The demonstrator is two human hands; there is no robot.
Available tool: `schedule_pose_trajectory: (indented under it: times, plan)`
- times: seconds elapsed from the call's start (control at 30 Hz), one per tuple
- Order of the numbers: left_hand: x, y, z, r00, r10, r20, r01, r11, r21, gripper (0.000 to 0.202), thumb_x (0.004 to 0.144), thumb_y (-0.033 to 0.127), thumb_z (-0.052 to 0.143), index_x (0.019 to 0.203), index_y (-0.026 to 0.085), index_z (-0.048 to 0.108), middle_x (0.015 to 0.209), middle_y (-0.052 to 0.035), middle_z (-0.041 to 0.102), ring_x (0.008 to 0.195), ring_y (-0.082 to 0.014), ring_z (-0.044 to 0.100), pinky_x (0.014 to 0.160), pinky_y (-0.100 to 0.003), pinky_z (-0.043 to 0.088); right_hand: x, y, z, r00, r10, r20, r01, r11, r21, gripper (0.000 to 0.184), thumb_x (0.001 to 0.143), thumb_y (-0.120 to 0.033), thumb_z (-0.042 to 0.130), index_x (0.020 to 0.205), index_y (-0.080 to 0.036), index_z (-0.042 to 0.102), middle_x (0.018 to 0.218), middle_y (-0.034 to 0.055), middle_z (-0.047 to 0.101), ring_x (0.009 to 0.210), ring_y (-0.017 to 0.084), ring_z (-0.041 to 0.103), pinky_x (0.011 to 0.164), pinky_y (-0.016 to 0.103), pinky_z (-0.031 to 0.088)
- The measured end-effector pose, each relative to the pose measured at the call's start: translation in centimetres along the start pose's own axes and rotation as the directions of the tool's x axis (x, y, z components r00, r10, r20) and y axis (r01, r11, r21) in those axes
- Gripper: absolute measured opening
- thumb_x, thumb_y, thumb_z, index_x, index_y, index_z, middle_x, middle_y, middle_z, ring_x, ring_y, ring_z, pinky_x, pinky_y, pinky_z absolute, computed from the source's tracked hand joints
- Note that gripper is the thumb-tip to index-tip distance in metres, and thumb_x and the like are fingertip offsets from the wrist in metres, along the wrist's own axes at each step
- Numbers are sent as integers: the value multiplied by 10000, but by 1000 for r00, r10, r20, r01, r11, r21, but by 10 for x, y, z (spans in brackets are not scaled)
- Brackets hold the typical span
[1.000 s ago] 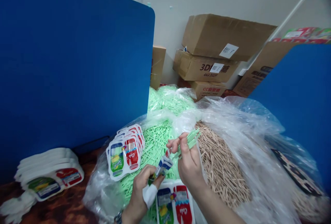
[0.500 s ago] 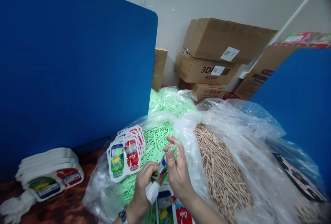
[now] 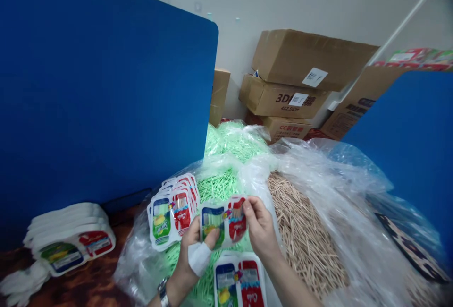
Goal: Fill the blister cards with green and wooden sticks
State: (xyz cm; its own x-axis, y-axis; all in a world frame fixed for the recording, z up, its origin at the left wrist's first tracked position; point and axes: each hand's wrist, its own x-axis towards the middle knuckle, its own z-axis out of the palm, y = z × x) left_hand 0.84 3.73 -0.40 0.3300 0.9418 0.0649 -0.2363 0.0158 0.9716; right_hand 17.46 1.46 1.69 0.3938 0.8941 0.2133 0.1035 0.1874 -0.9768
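Both hands hold a twin packet (image 3: pixel 221 222) with a green-and-yellow lemon half and a red Cola half. Green sticks show in the lemon half, tan ones in the red half. My left hand (image 3: pixel 193 248), with white tape around its thumb base, is closed on the left side. Fingers of my right hand (image 3: pixel 260 224) pinch the upper right edge. A stack of similar packets (image 3: pixel 173 212) lies to the left on loose green sticks (image 3: pixel 217 184). Just below my hands lies another twin packet (image 3: pixel 239 281), cut off by the frame's bottom edge.
Tan sticks (image 3: pixel 304 231) lie in clear plastic (image 3: pixel 339 193) at the right. A stack of packets (image 3: pixel 71 236) stands on the patterned surface at far left. Blue partitions (image 3: pixel 123 85) flank both sides. Cardboard boxes (image 3: pixel 286 97) are stacked against the back wall.
My right hand held a bunch of green sticks at the tilted packet; now that hand grips the packet's right edge. The packet has turned flat, its printed face towards me.
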Motion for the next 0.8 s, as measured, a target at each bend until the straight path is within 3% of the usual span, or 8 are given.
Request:
schedule_pose_trajectory:
  times: [0.13,0.23,0.33,0.47,0.57,0.63,0.7,0.8]
  plan:
    - [0,1,-1,991,2,-132,-17,994,-110,314,801,450,644,944,170,644,852,-35,722,774,-199,653,715,-294,528,-7,-5,6,997,-68,-26,65,991,-115,230,919,-404,482,903,-189,561,723,2,577,644,134,533,597,242,445]
    - [-1,0,-6,989,-13,-146,5,999,-54,311,818,459,621,862,153,655,776,-39,717,721,-191,652,673,-280,529,-10,-2,12,998,-65,27,68,989,-129,216,931,-386,460,904,-190,546,664,-17,537,579,122,506,546,232,426]
    - [-4,-2,-15,989,20,-146,-27,999,-43,332,745,391,720,962,165,614,872,-56,730,793,-210,675,737,-303,539,-11,6,20,996,-60,68,68,989,-128,220,936,-386,442,903,-191,540,691,-5,548,611,132,522,570,240,441]
    - [-11,-6,-40,977,27,-214,16,980,197,317,742,325,714,989,183,576,894,-60,731,810,-232,691,748,-328,547,-8,18,37,990,-39,133,61,984,-168,243,920,-395,464,854,-184,567,737,17,567,673,147,541,605,242,450]
    - [-12,-6,-73,948,130,-290,52,838,543,282,768,374,668,964,183,601,872,-74,716,811,-271,681,750,-392,544,-1,30,61,974,-1,225,40,985,-169,269,908,-408,472,837,-176,589,719,19,592,633,142,547,566,230,442]
    - [-7,-6,-97,919,299,-257,4,643,766,306,753,405,672,959,184,628,950,-102,689,924,-313,642,840,-456,503,6,38,81,965,-12,261,69,975,-210,276,910,-402,457,832,-177,595,719,18,615,632,143,565,571,227,446]
    - [2,-9,-118,893,404,-198,-22,479,877,365,752,428,659,1009,172,624,1038,-130,656,1021,-335,593,911,-488,459,14,45,101,964,-40,262,117,951,-286,274,916,-381,432,835,-178,598,729,19,629,656,148,582,608,232,456]
    - [17,-18,-140,911,390,-135,-10,346,938,574,723,450,671,1185,134,542,1210,-180,574,1159,-360,512,971,-504,423,29,53,122,966,-57,251,153,911,-383,261,899,-357,435,826,-181,613,744,29,640,695,167,596,664,256,462]
